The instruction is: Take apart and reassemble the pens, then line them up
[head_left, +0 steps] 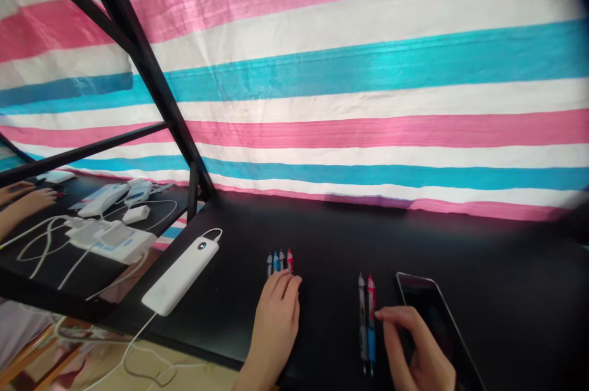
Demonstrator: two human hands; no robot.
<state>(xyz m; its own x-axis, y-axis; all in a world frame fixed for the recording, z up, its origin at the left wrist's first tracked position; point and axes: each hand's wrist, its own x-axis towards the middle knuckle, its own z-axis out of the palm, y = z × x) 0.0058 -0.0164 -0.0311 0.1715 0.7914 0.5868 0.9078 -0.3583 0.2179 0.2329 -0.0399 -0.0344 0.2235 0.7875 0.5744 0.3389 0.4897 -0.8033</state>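
The left hand (277,317) lies palm down, fingers reaching forward over the lower part of four pens (276,262), whose tops poke out just beyond the fingertips; whether it grips them I cannot tell. The right hand (419,349) is turned inward, thumb and bent forefinger apart, the forefinger's tip at the edge of a red-and-blue pen (371,317). A grey pen (362,317) lies alongside that one, between the hands. A phone (427,299) lies partly under the right hand on the desk (331,231).

Striped sheeting (377,96), black frame (150,75), black tabletop (329,231)
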